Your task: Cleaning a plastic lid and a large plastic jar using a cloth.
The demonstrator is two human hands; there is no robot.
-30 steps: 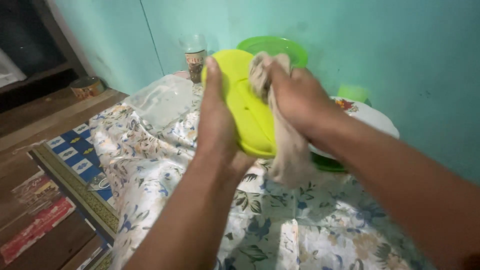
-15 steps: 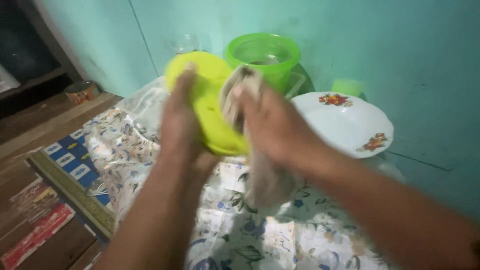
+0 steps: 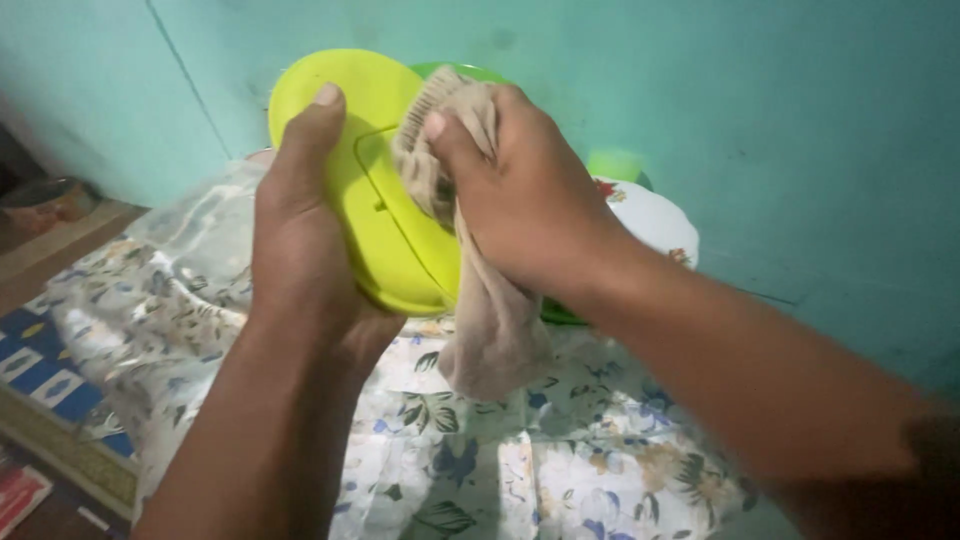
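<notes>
the yellow-green lid (image 3: 385,190) is now held higher and closer to the camera than half a second ago, and the view has swung left, so that the green tub behind it, then fully seen, is now almost wholly covered; only a sliver of the green tub (image 3: 462,72) shows above the right hand. the white flowered plate (image 3: 650,215), seen whole before, is now mostly hidden behind the right wrist.

one lid is counted, one beige cloth (image 3: 480,290), one plate, one tub, and one small green cup (image 3: 615,165) just beyond the right hand. two hands are seen, both the person's own.

the lid is gripped on edge by the left hand (image 3: 300,240), with the thumb laid over its near face and the palm under its lower rim. the right hand (image 3: 520,190) is closed on the bunched cloth, which is pressed against the lid's face; the loose end of the cloth hangs below that hand. the two hands are held close together, with the lid between them.

below both hands a flowered tablecloth (image 3: 560,460) is spread, and a clear plastic sheet (image 3: 200,215) is seen to the left of the left hand. behind everything a turquoise wall (image 3: 800,120) is seen.
</notes>
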